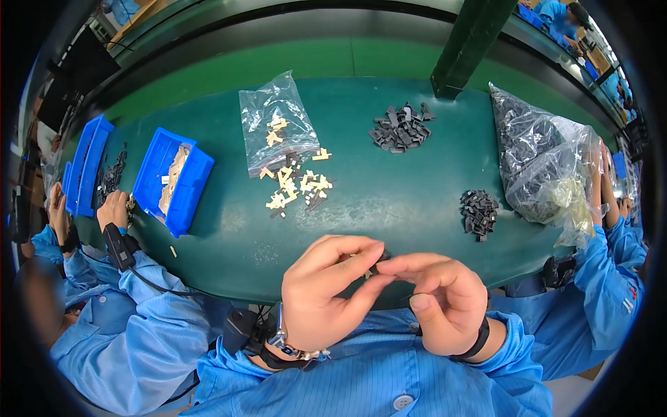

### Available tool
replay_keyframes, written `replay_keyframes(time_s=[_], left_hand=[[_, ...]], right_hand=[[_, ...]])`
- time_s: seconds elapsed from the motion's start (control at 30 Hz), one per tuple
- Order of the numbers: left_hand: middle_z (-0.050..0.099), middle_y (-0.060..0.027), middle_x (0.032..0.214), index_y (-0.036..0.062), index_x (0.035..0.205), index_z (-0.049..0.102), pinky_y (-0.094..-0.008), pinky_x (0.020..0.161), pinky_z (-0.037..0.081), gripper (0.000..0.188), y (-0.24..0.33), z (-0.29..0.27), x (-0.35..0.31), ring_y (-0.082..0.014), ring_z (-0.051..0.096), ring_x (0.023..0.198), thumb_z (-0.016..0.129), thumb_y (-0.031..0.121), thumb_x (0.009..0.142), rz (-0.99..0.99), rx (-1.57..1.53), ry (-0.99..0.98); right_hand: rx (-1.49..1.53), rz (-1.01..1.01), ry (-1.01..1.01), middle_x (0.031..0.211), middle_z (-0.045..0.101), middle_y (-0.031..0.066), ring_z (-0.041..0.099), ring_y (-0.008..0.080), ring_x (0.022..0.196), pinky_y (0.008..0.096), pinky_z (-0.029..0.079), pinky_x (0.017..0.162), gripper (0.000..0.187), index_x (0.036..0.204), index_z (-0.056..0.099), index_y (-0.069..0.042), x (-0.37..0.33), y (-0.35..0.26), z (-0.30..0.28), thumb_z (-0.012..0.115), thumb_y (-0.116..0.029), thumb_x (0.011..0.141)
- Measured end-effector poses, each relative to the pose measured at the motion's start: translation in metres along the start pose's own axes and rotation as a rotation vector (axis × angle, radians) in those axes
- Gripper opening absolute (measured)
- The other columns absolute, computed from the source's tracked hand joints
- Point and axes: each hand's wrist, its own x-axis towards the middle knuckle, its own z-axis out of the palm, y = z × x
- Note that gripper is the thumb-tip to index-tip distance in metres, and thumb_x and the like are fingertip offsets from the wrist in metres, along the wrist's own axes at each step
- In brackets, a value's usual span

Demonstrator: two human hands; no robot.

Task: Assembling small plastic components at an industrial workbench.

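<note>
In front of my body, my left hand (330,292) pinches a small black plastic part (383,256) between thumb and fingers. A bit of pale colour shows beside it, and the fingers cover most of the piece. My right hand (448,299) is close on the right, its forefinger tip against the same part. Its other fingers are curled toward the thumb; a thin dark sliver shows near the thumb tip, too small to name. Beyond my hands lie a pile of cream and black plastic pieces (295,184), a heap of black parts (401,128) and a pile of smaller black parts (479,213).
A clear zip bag (271,104) with cream pieces lies on the green table mat (347,208). At left stands a blue bin (201,167); at right sits a large clear bag of black parts (531,153). A dark green post (472,48) rises behind. Co-workers' hands work on both sides.
</note>
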Motion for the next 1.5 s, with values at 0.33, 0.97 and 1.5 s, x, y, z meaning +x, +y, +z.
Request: replay_keyframes(time_s=[0.33, 0.97, 1.5], left_hand=[[0.066, -0.0134, 0.089, -0.0052, 0.102, 0.069, -0.0302, 0.063, 0.051, 0.031, -0.003, 0.000, -0.004, -0.0238, 0.064, 0.077, 0.077, -0.005, 0.072, 0.101, 0.037, -0.067], [0.067, -0.0144, 0.080, -0.0046, 0.088, 0.068, -0.0338, 0.062, 0.052, 0.018, -0.006, -0.007, -0.001, -0.0279, 0.065, 0.070, 0.077, -0.001, 0.073, 0.128, 0.121, -0.098], [0.067, -0.0143, 0.079, -0.0045, 0.088, 0.067, -0.0325, 0.062, 0.052, 0.019, -0.008, -0.005, -0.002, -0.0269, 0.066, 0.070, 0.078, -0.002, 0.072, 0.105, 0.118, -0.087]], right_hand=[[0.174, 0.106, 0.119, 0.105, 0.064, 0.0217, 0.066, 0.0201, 0.088, 0.0324, 0.055, 0.082, 0.008, 0.099, 0.052, 0.002, 0.001, -0.010, -0.005, 0.056, 0.004, 0.093], [-0.161, 0.268, 0.074, 0.080, 0.070, 0.0097, 0.068, 0.0159, 0.071, 0.0265, 0.053, 0.066, 0.008, 0.076, 0.066, 0.000, 0.017, -0.011, -0.009, 0.074, 0.001, 0.073], [-0.243, 0.222, 0.059, 0.080, 0.070, 0.0105, 0.069, 0.0187, 0.071, 0.0275, 0.054, 0.065, 0.009, 0.076, 0.065, 0.000, 0.017, -0.008, -0.008, 0.074, 0.000, 0.074]])
